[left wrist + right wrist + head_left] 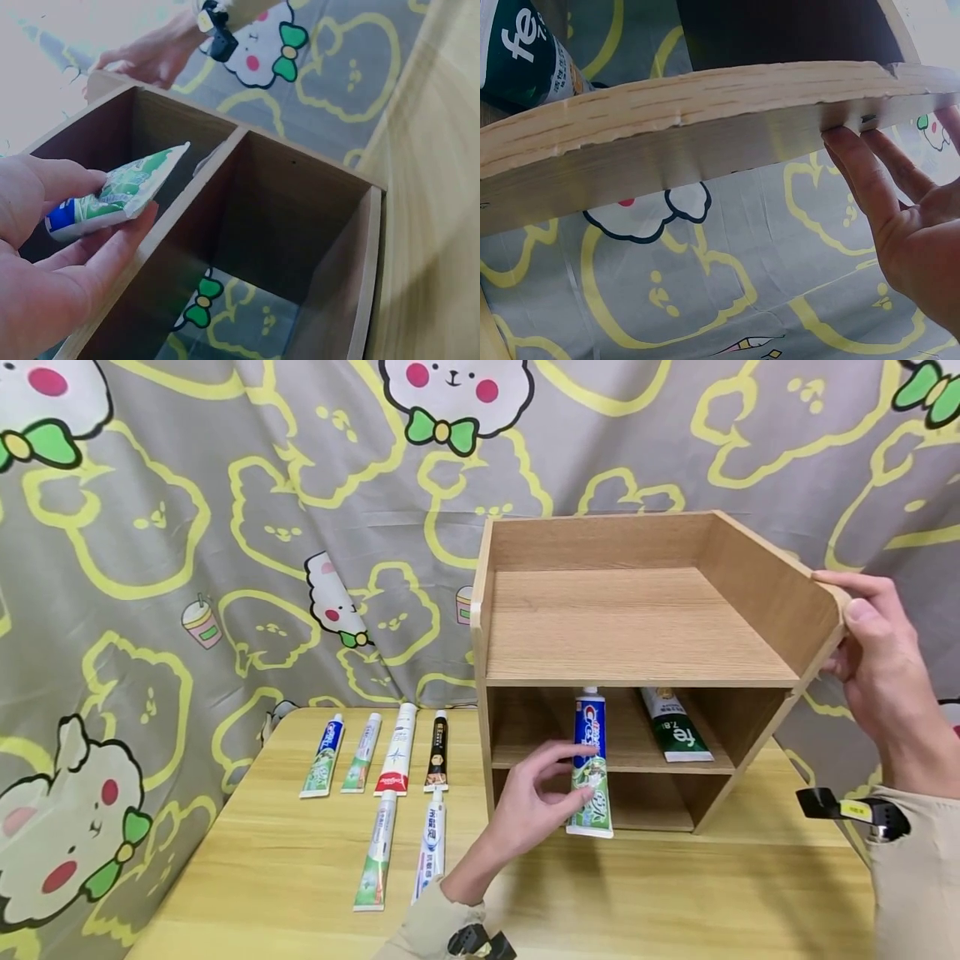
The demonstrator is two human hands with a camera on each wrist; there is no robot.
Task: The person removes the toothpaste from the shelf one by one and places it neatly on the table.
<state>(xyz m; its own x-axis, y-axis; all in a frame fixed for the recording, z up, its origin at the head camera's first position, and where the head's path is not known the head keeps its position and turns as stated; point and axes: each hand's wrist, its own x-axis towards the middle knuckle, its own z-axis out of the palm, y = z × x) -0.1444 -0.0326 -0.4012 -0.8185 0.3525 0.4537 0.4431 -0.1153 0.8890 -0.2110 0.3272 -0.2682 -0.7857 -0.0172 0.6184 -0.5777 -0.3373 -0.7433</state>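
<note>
My left hand (536, 793) pinches a blue, white and green toothpaste tube (592, 768) between thumb and fingers, its cap end toward the middle opening of a wooden shelf unit (637, 627). In the left wrist view the tube (124, 187) lies at the mouth of that compartment. With thumb and fingers my right hand (877, 652) grips the upper right side panel of the unit; in the right wrist view its fingertips (840, 139) touch the panel's outer face. A dark green and white toothpaste tube (675, 727) lies inside the middle compartment, toward the right.
Several toothpaste tubes lie on the wooden table (277, 860) left of the unit, among them a red and white tube (396, 756) and a black tube (437, 752). Below the middle shelf is a lower compartment (648, 802). A patterned grey curtain (262, 527) hangs behind.
</note>
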